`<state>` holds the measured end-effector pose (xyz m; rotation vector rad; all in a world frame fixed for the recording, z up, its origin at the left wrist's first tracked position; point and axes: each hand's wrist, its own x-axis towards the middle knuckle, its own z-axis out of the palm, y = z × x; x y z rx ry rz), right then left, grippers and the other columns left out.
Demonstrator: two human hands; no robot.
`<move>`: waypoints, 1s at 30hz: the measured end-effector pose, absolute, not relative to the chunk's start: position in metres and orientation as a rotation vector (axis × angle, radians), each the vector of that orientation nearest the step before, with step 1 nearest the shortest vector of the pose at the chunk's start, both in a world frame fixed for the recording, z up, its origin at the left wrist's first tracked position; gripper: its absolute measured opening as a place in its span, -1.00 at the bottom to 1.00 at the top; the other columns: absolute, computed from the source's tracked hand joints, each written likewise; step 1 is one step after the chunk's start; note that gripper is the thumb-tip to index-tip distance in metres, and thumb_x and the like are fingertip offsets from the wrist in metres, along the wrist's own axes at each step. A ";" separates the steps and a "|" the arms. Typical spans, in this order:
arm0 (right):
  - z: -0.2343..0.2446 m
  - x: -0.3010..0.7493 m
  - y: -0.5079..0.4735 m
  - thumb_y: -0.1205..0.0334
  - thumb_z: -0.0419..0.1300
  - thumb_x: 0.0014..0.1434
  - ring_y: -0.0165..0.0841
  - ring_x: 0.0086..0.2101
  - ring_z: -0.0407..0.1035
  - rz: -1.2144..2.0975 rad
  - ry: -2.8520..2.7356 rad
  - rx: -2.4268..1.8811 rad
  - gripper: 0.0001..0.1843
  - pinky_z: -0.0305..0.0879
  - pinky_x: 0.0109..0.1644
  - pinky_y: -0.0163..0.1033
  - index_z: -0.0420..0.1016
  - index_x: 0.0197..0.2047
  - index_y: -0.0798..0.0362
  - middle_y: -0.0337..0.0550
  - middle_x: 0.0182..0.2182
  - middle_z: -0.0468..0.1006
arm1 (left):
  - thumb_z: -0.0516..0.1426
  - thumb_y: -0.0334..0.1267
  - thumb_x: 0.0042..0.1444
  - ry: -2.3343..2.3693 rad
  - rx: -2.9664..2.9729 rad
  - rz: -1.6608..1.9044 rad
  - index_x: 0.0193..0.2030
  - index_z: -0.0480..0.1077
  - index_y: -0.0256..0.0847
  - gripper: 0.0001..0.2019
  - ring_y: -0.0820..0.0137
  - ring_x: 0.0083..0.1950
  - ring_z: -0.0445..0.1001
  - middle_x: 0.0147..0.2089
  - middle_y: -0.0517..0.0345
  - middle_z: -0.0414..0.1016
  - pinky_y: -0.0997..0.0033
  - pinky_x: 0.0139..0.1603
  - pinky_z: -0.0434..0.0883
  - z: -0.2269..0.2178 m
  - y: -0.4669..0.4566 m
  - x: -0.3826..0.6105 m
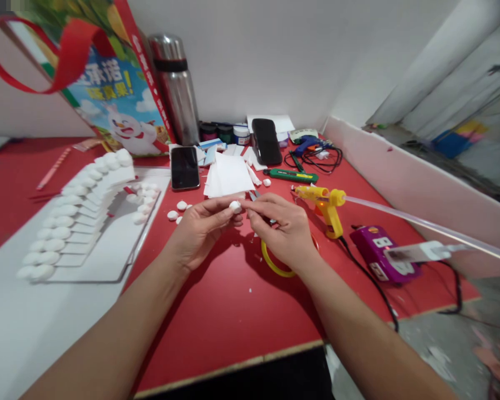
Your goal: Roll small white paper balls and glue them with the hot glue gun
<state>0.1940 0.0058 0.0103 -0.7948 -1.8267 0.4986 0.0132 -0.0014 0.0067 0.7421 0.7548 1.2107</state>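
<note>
Between the thumb and fingers of my left hand is a small white ball. My right hand comes in from the other side, fingers bent together, its index fingertip at the ball; anything pinched in it is hidden. A grey metal blade tip shows just behind the right fingers. Partly under that hand lies a yellow ring. Several similar white balls rest on the red table left of my left hand. Farther left stands a stepped white model, edged with rows of white balls, on a white board.
A yellow glue gun with a long clear stick lies right, its cord near a purple power strip. Behind are white paper pieces, a phone, a green cutter, a steel flask and a printed bag.
</note>
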 end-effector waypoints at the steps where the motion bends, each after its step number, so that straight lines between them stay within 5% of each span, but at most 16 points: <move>1: 0.010 0.194 0.006 0.47 0.19 0.25 -0.47 -0.39 0.46 0.485 -1.834 -0.793 -0.68 0.43 -0.28 -0.33 0.72 -0.05 0.07 -0.16 -0.32 0.62 | 0.47 -0.35 -0.04 0.755 0.742 1.212 -0.14 0.70 -0.30 -0.72 0.50 -0.29 0.62 -0.18 0.05 0.73 0.54 -0.09 0.56 0.007 -0.001 0.013; 30: 0.006 0.195 0.005 0.42 0.17 0.31 -0.45 -0.37 0.46 0.362 -1.910 -0.849 -0.74 0.40 -0.31 -0.32 0.66 -0.04 0.07 -0.11 -0.22 0.63 | 0.45 -0.22 0.05 0.968 0.997 1.281 -0.14 0.67 -0.16 -0.77 0.42 -0.22 0.59 -0.21 0.10 0.69 0.42 -0.10 0.51 0.000 -0.001 0.014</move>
